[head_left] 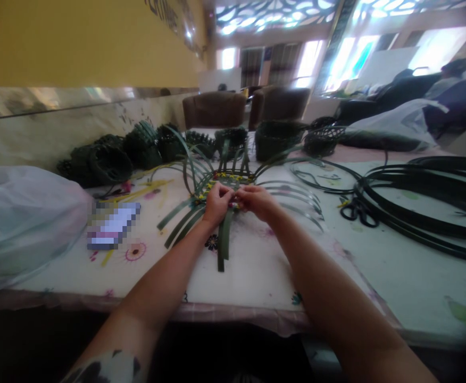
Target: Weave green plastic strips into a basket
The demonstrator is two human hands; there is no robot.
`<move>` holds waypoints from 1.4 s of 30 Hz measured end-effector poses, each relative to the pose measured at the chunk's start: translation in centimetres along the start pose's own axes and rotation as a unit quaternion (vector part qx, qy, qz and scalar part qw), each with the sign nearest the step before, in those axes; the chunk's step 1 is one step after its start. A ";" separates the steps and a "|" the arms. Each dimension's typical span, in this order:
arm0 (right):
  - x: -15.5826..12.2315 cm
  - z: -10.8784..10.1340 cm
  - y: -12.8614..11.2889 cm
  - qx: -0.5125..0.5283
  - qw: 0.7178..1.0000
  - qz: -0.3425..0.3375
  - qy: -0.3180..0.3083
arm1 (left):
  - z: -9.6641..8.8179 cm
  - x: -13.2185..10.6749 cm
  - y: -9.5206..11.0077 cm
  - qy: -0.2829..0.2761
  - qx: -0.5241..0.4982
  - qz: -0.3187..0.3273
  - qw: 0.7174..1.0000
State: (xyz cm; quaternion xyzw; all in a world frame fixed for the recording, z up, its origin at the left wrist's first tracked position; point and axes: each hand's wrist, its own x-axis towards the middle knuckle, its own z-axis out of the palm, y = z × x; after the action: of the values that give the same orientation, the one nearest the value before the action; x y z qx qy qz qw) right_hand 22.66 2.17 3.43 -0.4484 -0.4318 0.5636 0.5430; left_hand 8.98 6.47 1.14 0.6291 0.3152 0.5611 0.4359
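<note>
Head camera showed the fingertips of both hands pinched closed on thin yellow weaving strands at the near edge of a flat woven base of dark green plastic strips (225, 183). The left hand (216, 204) and the right hand (257, 202) almost touched, on the flowered white tablecloth (257, 266). Weaving the base seemed under way; the next pass probably needed tight, even tension. Black scissors (355, 210) lay near, finished dark green baskets (109, 162) behind.

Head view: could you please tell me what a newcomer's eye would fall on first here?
Both hands, left and right, meet mid-table on a half-woven base of green strips fanning outward. Behind it a row of dark baskets lines the table's far edge. To the right lie black coils, with scissors beside them.
</note>
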 end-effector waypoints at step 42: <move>-0.6 -0.8 -2.2 0.153 0.956 0.194 -0.156 | -1.3 -0.1 2.0 -0.099 0.071 0.137 0.983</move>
State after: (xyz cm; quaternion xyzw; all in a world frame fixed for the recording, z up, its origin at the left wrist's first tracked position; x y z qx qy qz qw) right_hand 23.89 1.63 5.40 -0.3418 -0.3243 0.7805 0.4109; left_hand 7.53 5.80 2.86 0.7482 0.2203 0.5266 0.3381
